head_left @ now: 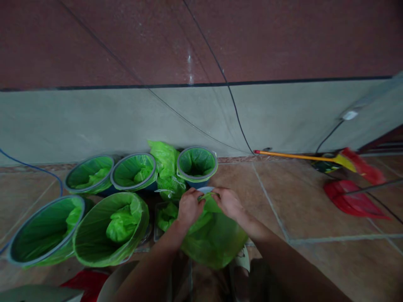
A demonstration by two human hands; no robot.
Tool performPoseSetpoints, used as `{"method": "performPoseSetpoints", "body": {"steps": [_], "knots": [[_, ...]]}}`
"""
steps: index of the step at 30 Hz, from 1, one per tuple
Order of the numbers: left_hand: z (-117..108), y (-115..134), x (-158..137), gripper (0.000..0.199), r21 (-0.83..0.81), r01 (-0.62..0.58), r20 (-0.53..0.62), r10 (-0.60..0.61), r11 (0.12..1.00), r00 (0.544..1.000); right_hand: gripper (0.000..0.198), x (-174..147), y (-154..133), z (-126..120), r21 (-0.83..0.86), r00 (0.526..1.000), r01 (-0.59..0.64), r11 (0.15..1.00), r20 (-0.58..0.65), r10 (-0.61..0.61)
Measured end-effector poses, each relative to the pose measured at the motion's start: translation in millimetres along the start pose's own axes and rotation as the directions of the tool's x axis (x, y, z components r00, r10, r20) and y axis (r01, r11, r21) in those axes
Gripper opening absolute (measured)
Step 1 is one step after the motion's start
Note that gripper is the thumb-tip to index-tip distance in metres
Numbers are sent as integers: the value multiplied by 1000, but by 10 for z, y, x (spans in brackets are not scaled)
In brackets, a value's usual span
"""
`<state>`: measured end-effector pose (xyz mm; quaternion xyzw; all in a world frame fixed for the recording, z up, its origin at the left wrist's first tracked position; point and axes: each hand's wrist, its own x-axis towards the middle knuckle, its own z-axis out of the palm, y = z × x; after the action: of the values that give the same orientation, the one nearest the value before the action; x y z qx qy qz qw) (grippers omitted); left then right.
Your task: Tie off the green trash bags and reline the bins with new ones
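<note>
A: Where is the green bag (217, 241) noted, relative to the hands?

B: Its upper edge is held at the fingertips of the left hand (189, 207) and the right hand (229, 202); its wide, rounded part is spread from there toward the body, between the forearms

A: And the long axis?

B: It is read as running from the fingertips back toward the shoe (242, 258); a pale rim (206, 190) is seen just past the edge, on the wall side; whether the bag is seated all round it cannot be told

A: State of the hands?

B: Both are clamped on the bag's edge, fingers curled, a short strip of film stretched between them; neither hand is judged nearer, since the edge is met by both

A: Neighbours?

B: The small bin (201, 183) is placed just beyond the hands, toward the wall; bunched plastic (166, 216) is found beside the left hand; the broom (296, 156) and the dustpan (349, 199) are set well apart, on the right hand's side
</note>
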<state>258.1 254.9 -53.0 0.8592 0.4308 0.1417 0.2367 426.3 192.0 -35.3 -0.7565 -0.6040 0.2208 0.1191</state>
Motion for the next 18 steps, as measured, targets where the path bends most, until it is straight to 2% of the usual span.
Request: {"method": "performPoseSetpoints", "body": {"steps": [4,7,10,13,18], "knots": [[-42,5,-19,21,60,56,17,-57,997,998,31,-1,24,-20,15,998,-50,999,-40,51],[-48,9,-18,22,47,66,17,-67,997,998,51,5,23,1,35,994,85,996,-78,-83],[-42,23,-13,23,37,45,30,-46,998,998,31,11,17,21,2,979,193,981,-72,-192],[-47,30,-7,20,70,39,61,-44,997,997,29,3,25,3,-22,984,145,989,-98,-146],[-67,-14,1,22,194,144,66,-160,970,985,29,-23,48,-78,10,986,39,999,-161,-37]]}}
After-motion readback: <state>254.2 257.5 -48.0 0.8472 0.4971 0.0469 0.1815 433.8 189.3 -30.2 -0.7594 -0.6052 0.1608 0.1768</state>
